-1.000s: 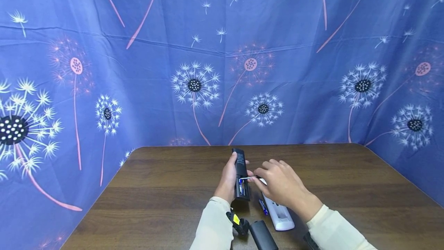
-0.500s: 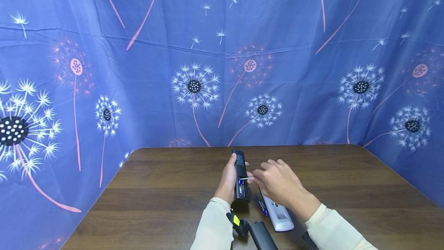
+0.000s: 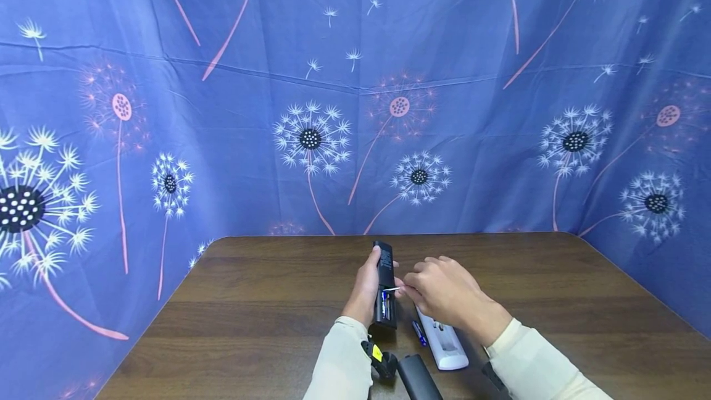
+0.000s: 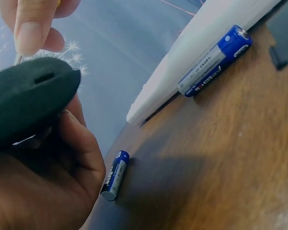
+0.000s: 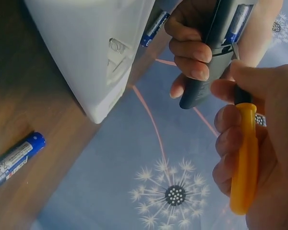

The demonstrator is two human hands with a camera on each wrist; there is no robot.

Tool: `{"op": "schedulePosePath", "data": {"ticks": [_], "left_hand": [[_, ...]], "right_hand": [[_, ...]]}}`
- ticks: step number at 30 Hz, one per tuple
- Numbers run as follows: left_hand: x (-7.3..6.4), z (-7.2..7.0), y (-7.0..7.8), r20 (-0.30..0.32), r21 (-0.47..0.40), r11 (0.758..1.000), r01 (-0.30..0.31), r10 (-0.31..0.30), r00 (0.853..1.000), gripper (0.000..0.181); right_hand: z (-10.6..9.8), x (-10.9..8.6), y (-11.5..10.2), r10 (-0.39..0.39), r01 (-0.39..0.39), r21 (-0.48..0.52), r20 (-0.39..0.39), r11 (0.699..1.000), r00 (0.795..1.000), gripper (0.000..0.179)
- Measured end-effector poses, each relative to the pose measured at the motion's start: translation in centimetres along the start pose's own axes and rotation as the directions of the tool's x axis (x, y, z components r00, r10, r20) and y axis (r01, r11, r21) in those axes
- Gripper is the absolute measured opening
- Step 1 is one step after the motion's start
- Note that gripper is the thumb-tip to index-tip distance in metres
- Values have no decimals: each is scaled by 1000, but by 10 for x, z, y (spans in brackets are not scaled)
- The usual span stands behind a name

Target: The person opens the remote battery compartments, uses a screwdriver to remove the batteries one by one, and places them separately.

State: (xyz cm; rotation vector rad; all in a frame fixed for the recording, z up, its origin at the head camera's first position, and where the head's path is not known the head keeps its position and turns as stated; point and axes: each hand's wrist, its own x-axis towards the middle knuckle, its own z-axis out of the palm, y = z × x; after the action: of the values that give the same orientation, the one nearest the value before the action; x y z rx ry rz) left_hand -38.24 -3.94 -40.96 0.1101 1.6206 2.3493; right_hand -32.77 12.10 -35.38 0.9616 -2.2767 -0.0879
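Note:
My left hand grips a black remote control upright above the table, back side toward me. Its battery bay is uncovered at the lower end, and a blue battery shows inside. In my right hand is a screwdriver with a yellow handle, the fingers curled round it. Its thin metal shaft reaches to the upper end of the bay, by the battery's end. The left wrist view shows the remote's dark end, with the bay hidden.
A white remote-like device with an open bay lies right of the hands. Two loose blue batteries, one nearer and one farther, lie near it on the wooden table. A black cover-like piece sits at the front.
The remote's lower end has tipped slightly downward. My right hand has shifted a little, with the screwdriver's shaft still at the battery bay.

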Motion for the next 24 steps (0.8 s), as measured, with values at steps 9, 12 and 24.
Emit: {"op": "schedulePosePath", "data": {"ticks": [9,12,24], "left_hand": [[0,1,0,2,3,1000,-2,2,1000,73],[1,1,0,16,11,1000,-2,2,1000,74],[3,4,-1,31,55,998,-24,22,999,75]], "right_hand": [[0,-2,4,-45,44,32,8,999,999,22],[0,-3,4,-59,59,11,-11,998,998,21],[2,-10,7,-68,68,2,-39,998,997,29]]}}
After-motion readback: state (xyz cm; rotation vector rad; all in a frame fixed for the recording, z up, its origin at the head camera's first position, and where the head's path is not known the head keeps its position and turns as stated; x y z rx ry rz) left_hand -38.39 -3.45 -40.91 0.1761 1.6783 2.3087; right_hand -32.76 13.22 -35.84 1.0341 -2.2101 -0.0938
